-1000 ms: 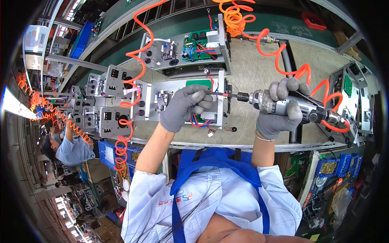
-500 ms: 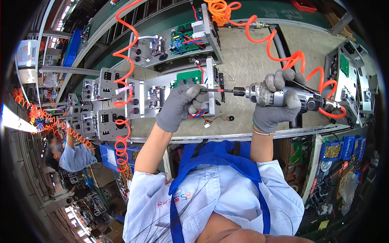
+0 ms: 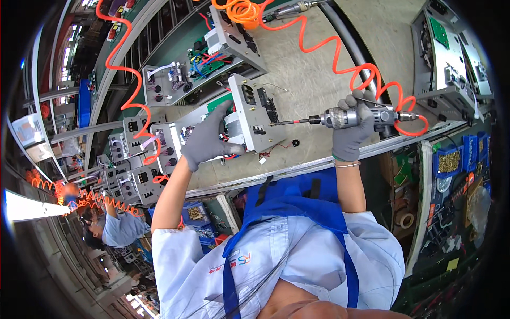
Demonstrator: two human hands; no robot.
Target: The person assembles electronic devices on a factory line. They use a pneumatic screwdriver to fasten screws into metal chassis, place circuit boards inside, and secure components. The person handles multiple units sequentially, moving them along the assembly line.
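Note:
My right hand point(image 3: 353, 130), in a grey glove, is closed around an air screwdriver point(image 3: 383, 116) held level. Its long bit point(image 3: 297, 122) points left and ends at or very near the outer face of a grey metal end panel point(image 3: 249, 118); contact cannot be told for sure. Behind that panel my left hand point(image 3: 204, 139), also gloved, lies over the electronics chassis. Thumb and fingers are spread apart, and the fingertips are beside the panel's inner side. Part of a green circuit board point(image 3: 215, 110) shows near the left hand.
A second chassis point(image 3: 196, 74) stands farther back, and another unit point(image 3: 441, 69) sits at the right. A coiled orange air hose point(image 3: 340, 58) runs to the screwdriver. A second air tool point(image 3: 292, 10) lies at the back. Blue bins point(image 3: 447, 162) hang right; a co-worker point(image 3: 122, 226) is far left.
My left hand has let go of the bit's tip area and moved left onto the chassis, its fingers now spread. The bit's tip is now by the end panel. The whole view has turned somewhat.

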